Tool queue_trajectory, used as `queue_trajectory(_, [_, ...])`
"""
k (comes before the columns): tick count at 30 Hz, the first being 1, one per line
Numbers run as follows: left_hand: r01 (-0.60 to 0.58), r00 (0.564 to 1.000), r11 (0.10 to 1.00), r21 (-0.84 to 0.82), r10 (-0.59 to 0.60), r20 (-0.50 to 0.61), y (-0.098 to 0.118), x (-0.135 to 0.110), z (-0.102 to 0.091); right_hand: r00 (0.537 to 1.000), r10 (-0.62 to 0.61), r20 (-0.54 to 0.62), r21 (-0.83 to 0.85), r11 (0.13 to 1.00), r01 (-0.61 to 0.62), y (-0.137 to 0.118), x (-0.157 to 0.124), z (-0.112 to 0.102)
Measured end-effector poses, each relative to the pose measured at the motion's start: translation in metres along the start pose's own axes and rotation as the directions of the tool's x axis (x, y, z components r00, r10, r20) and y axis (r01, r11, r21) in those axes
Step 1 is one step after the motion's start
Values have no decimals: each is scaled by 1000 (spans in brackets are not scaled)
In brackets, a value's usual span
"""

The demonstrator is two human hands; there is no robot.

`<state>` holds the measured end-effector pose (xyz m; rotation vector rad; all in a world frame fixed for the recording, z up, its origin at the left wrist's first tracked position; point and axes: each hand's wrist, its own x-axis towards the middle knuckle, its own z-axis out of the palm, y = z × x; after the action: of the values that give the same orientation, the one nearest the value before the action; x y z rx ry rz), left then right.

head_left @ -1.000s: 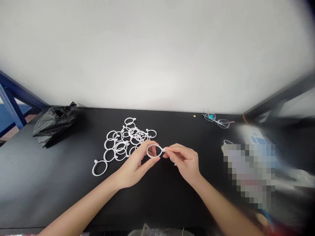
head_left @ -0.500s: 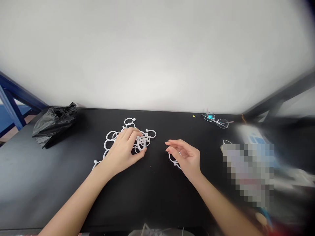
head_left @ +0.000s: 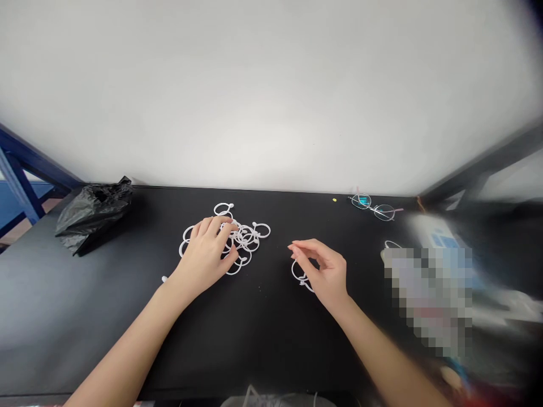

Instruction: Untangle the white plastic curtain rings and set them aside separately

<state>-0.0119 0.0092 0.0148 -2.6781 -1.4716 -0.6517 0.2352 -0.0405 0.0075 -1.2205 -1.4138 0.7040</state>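
Observation:
A pile of white plastic rings [head_left: 250, 243], each with a small round knob, lies loosely overlapped on the black table. My left hand [head_left: 208, 249] rests over the pile's left part, thumb and fingers apart among the rings; it hides several of them. To the right, my right hand [head_left: 320, 265] is closed, its thumb tip against the fingertips, with nothing visible in the pinch. Below and partly behind that hand lie a few more white rings [head_left: 297, 271], apart from the pile.
A crumpled black plastic bag [head_left: 95, 215] sits at the table's back left. Eyeglasses [head_left: 373, 208] lie near the wall at the back right, beside a small yellow bit [head_left: 334, 200]. On the right are a blurred white-and-blue package [head_left: 441, 234] and a pixelated object [head_left: 424, 305].
My left hand has drawn slightly left, and rings once between its thumb and fingers now lie spread at its right. The thumb and fingers of my right hand have come together.

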Motion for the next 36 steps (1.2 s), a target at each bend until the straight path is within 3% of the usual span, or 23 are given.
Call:
queue_trajectory(3, [-51, 998, 992, -115, 45, -54, 12, 0, 3, 1000, -15, 15, -208, 978, 18, 6, 8, -9])
queue_trajectory(7, [-217, 976, 947, -236, 207, -68, 32, -4, 9, 979, 148, 137, -443, 894, -73, 15, 17, -18])
queue_trajectory(9, [-283, 958, 918, -277, 284, -37, 41, -7, 13, 971, 172, 168, -493, 867, -68, 16, 19, -19])
queue_trajectory(13, [-342, 930, 881, -326, 367, 16, 50, -12, 19, 971, 163, 174, -457, 887, -67, 17, 16, -15])
queue_trajectory(20, [-339, 929, 880, -333, 370, 32, 50, -13, 21, 980, 71, 187, -391, 920, 8, 22, 11, -8])
queue_trajectory(27, [-343, 928, 883, -322, 372, 32, 50, -12, 20, 968, 158, 195, -155, 980, -129, 12, 11, -6])
queue_trajectory(31, [-338, 932, 886, -318, 363, 20, 50, -11, 19, 994, 27, 108, -333, 943, 10, 13, 13, -10])
queue_trajectory(36, [-340, 931, 887, -313, 365, 22, 50, -11, 19, 974, 44, 220, -440, 896, 59, 25, 12, -10])
